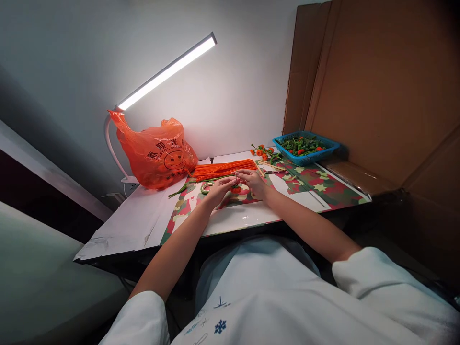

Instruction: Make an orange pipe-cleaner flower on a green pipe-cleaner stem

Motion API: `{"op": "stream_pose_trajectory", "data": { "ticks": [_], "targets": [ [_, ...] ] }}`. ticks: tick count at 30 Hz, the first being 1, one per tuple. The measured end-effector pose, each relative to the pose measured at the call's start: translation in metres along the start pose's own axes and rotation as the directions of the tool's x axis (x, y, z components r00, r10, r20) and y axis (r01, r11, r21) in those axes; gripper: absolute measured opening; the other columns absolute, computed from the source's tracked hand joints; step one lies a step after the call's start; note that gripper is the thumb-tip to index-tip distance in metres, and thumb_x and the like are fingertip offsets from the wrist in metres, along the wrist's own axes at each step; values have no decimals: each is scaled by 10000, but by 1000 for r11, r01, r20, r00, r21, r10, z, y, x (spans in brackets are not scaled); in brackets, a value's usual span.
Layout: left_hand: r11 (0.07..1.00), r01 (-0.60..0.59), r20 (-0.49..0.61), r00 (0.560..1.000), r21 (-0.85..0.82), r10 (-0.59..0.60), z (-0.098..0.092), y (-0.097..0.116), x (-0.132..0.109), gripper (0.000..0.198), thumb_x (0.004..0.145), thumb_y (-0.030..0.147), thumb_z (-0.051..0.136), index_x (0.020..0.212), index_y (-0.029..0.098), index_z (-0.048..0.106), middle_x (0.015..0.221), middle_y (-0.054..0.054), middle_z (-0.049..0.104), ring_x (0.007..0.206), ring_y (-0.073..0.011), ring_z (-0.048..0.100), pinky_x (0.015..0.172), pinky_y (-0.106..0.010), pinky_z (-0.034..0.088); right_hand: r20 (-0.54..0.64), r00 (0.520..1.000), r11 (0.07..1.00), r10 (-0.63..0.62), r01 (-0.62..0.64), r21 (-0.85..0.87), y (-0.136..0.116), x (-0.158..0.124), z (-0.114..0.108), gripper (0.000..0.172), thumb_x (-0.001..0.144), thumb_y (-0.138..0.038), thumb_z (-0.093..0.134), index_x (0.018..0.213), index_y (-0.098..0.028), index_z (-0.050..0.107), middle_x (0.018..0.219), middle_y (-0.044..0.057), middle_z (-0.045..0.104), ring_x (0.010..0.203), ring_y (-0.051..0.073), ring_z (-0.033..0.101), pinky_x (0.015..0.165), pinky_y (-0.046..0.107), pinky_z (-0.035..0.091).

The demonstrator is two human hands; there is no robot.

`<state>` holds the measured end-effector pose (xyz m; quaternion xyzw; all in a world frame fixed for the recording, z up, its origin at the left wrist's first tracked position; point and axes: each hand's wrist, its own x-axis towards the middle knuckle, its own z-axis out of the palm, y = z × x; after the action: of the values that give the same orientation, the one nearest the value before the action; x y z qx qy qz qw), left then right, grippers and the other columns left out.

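Note:
My left hand (222,188) and my right hand (252,180) meet over the mat, fingers pinched together. Between them is a small orange pipe-cleaner flower (235,189), its fuzzy head hanging below the fingertips and a thin stem end showing above. Fingers hide part of the stem. Left of my left hand lies a roll of green tape (206,188). Just behind the hands, a bundle of orange pipe cleaners (223,169) stretches across the mat, with green ones (212,179) along its front side.
An orange plastic bag (158,155) stands at the back left under a lit lamp (168,72). Finished orange flowers (264,152) lie near a blue basket (309,159) of green and orange pieces. Pink-handled scissors (278,172) rest on the camouflage mat (323,184). Cardboard (373,91) walls the right.

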<state>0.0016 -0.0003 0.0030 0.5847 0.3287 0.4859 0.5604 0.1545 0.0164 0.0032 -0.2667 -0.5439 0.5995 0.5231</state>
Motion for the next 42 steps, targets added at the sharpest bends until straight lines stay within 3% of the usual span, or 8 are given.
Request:
{"op": "stream_pose_trajectory", "data": {
  "ticks": [6, 11, 17, 21, 26, 29, 34, 42],
  "targets": [
    [992, 102, 96, 991, -76, -95, 0, 4, -3, 313, 615, 422, 811, 776, 167, 724, 836, -59, 670, 799, -163, 595, 738, -299, 457, 136, 989, 985, 54, -75, 155, 4, 5, -7, 348, 550, -436, 826, 766, -197, 694, 725, -18, 623, 686, 103, 546, 715, 262, 451],
    [990, 136, 161, 978, -28, -129, -1, 5, -4, 336, 640, 461, 787, 777, 162, 718, 830, -70, 663, 799, -181, 603, 759, -321, 463, 175, 984, 997, 22, -36, 75, 4, 7, -9, 381, 554, -498, 806, 725, -187, 667, 665, -17, 584, 624, 110, 509, 613, 258, 421],
    [994, 15, 41, 999, 111, -20, -1, 0, -4, 350, 664, 466, 766, 847, 169, 735, 850, -49, 673, 797, -153, 578, 760, -283, 430, 112, 989, 993, -96, 103, -57, -2, 0, -5, 313, 641, -460, 752, 611, -176, 624, 587, -42, 524, 608, 94, 470, 648, 256, 386],
    [979, -63, 21, 998, 195, 60, 1, -1, -4, 343, 646, 468, 774, 748, 145, 721, 753, -32, 653, 747, -143, 562, 741, -278, 414, 76, 988, 986, -132, 139, -94, -2, -3, -4, 311, 628, -444, 755, 579, -172, 613, 605, -45, 521, 605, 89, 462, 616, 252, 353],
    [982, -53, 47, 998, 180, 45, 3, 0, -6, 376, 658, 493, 760, 831, 160, 739, 830, -42, 684, 801, -159, 579, 775, -281, 414, 62, 998, 1000, -1, 0, 18, 1, -3, -4, 313, 549, -401, 809, 563, -173, 596, 594, -44, 524, 602, 94, 475, 610, 250, 373],
    [986, -65, 98, 994, 153, 51, 1, -2, -6, 379, 696, 491, 733, 844, 143, 740, 847, -63, 686, 825, -169, 584, 798, -284, 410, 118, 987, 981, 111, -127, 146, 2, -2, -5, 310, 511, -361, 841, 591, -184, 600, 584, -41, 514, 580, 95, 469, 562, 242, 381],
    [998, 13, 140, 990, 55, -20, -2, -8, -3, 386, 675, 495, 747, 806, 132, 727, 823, -78, 671, 809, -175, 591, 792, -290, 415, 169, 972, 958, 166, -199, 205, 3, -3, -5, 337, 487, -360, 857, 593, -195, 582, 565, -37, 498, 531, 97, 435, 478, 239, 345],
    [998, 68, 62, 996, -2, -68, -3, -5, -5, 371, 625, 449, 792, 775, 118, 720, 820, -77, 659, 779, -158, 576, 738, -267, 409, 166, 986, 999, 8, -15, 37, 3, -2, -7, 316, 588, -451, 818, 582, -217, 607, 615, 6, 538, 615, 141, 490, 651, 310, 423]
  ]
}}
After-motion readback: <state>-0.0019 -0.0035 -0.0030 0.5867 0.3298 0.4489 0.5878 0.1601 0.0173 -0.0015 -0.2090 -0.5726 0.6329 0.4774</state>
